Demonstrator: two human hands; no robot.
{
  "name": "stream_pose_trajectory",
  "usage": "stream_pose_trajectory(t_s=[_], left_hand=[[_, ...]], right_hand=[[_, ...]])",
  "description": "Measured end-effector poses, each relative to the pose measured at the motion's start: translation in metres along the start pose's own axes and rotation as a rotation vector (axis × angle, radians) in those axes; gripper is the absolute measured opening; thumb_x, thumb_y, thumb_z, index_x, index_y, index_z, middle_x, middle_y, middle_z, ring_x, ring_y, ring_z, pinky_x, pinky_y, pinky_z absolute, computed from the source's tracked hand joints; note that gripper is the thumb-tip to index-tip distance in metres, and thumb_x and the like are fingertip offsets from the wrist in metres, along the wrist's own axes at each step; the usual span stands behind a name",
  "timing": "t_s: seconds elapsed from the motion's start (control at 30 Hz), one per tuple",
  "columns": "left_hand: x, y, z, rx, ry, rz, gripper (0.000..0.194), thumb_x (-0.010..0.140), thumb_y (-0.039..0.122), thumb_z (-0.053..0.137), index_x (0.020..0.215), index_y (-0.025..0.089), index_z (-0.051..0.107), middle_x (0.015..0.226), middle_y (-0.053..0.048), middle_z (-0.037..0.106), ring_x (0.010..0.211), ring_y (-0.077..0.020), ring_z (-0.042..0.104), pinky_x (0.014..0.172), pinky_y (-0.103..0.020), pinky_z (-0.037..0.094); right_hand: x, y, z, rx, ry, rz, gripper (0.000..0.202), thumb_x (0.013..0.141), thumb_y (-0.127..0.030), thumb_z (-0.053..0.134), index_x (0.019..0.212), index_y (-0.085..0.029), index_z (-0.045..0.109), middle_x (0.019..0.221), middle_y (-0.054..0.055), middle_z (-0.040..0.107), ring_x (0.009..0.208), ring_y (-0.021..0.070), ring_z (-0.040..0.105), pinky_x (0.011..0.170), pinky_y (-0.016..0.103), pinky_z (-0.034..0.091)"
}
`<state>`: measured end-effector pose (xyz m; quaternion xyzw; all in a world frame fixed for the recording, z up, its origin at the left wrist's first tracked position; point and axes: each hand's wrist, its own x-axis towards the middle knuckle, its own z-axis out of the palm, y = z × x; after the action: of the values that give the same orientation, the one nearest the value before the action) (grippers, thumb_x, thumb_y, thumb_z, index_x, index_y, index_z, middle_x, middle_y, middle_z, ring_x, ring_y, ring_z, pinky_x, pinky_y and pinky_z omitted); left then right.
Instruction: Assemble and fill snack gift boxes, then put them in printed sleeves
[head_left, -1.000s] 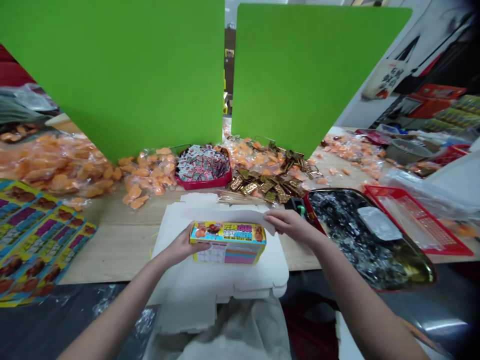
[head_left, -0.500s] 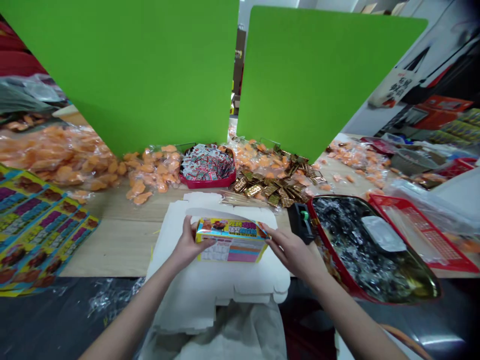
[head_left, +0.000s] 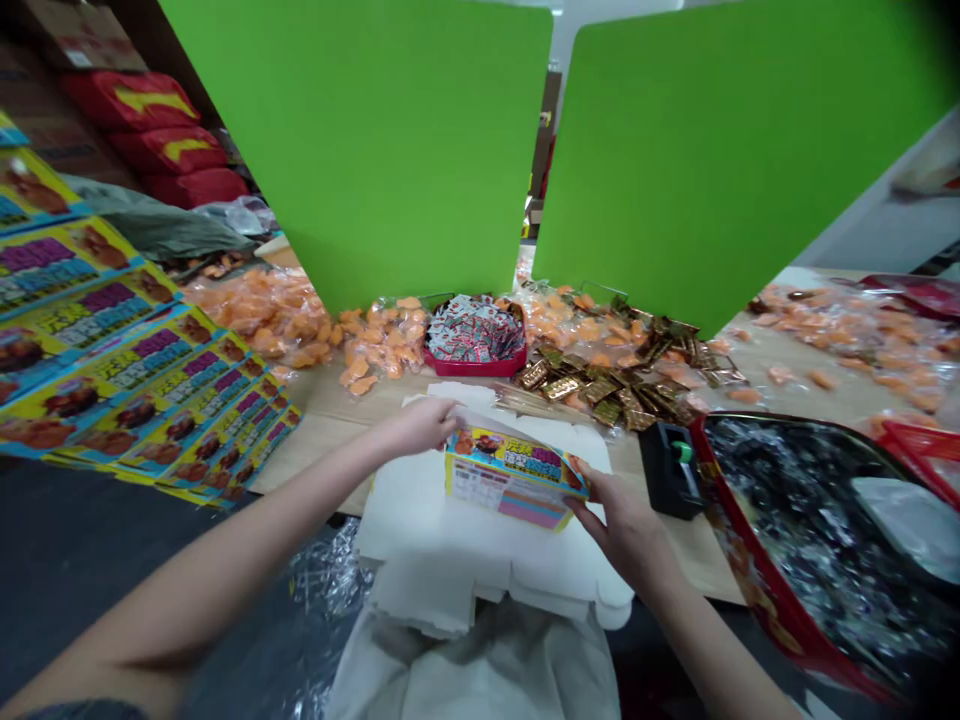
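Chinese lettering (head_left: 529,458), too blurred to read for sure.
Purple and blue characters on middle box (head_left: 514,480); similar on stacked boxes (head_left: 161,385), left; small side print (head_left: 478,484) unreadable.

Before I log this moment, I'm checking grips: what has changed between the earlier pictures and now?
The left hand has let go of the front of the printed box and moved to its far left corner; its grip there is unclear. The right hand, first on the white flap, now holds the box's right end. The view has swung left. The box stays over the white cardboard.
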<state>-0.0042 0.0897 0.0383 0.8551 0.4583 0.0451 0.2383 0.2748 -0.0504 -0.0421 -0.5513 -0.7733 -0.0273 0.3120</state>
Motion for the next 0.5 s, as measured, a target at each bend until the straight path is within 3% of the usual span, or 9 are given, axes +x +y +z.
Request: stream_pose_trajectory(t_s=[0.1, 0.2, 0.3, 0.4, 0.5], left_hand=[[-0.015, 0.001, 0.019, 0.119, 0.133, -0.016, 0.046, 0.087, 0.018, 0.037, 0.132, 0.016, 0.045, 0.099, -0.011, 0.059, 0.09, -0.0233, 0.058, 0.08, -0.036, 0.045], [-0.034, 0.006, 0.035, 0.136, 0.237, 0.002, 0.049, 0.091, 0.023, 0.036, 0.14, 0.021, 0.035, 0.095, -0.009, 0.056, 0.087, -0.0216, 0.057, 0.078, -0.035, 0.046], [-0.056, 0.008, 0.055, 0.044, 0.26, 0.104, 0.061, 0.089, 0.036, 0.049, 0.144, 0.024, 0.025, 0.092, -0.006, 0.054, 0.084, -0.0205, 0.055, 0.075, -0.033, 0.047], [-0.076, -0.005, 0.077, 0.193, 0.358, 0.267, 0.057, 0.083, 0.039, 0.059, 0.136, 0.034, 0.04, 0.1, -0.008, 0.05, 0.092, -0.0243, 0.053, 0.078, -0.038, 0.048], [-0.085, -0.022, 0.082, 0.319, 0.454, 0.419, 0.044, 0.085, 0.033, 0.058, 0.128, 0.035, 0.05, 0.131, -0.013, 0.037, 0.119, -0.0329, 0.042, 0.093, -0.047, 0.041]], right_hand=[[-0.004, -0.001, 0.004, 0.059, 0.03, 0.011, 0.037, 0.09, -0.033, 0.048, 0.124, -0.018, 0.047, 0.09, 0.008, 0.066, 0.074, 0.0191, 0.063, 0.067, 0.034, 0.054], [-0.007, 0.001, 0.002, 0.081, 0.015, -0.001, 0.034, 0.088, -0.032, 0.05, 0.119, -0.018, 0.049, 0.086, 0.007, 0.066, 0.075, 0.0198, 0.063, 0.066, 0.034, 0.054], [-0.007, 0.006, -0.009, 0.093, -0.061, 0.045, 0.031, 0.088, -0.03, 0.05, 0.117, -0.018, 0.05, 0.086, 0.007, 0.065, 0.075, 0.0194, 0.063, 0.066, 0.034, 0.054], [0.004, 0.007, -0.026, 0.074, -0.138, 0.034, 0.046, 0.083, -0.032, 0.058, 0.126, -0.019, 0.046, 0.107, 0.012, 0.061, 0.1, 0.0242, 0.06, 0.082, 0.04, 0.052], [0.023, 0.005, -0.037, 0.026, -0.294, -0.085, 0.081, 0.074, -0.031, 0.069, 0.142, -0.017, 0.027, 0.139, 0.018, 0.041, 0.131, 0.0303, 0.036, 0.101, 0.048, 0.041]])
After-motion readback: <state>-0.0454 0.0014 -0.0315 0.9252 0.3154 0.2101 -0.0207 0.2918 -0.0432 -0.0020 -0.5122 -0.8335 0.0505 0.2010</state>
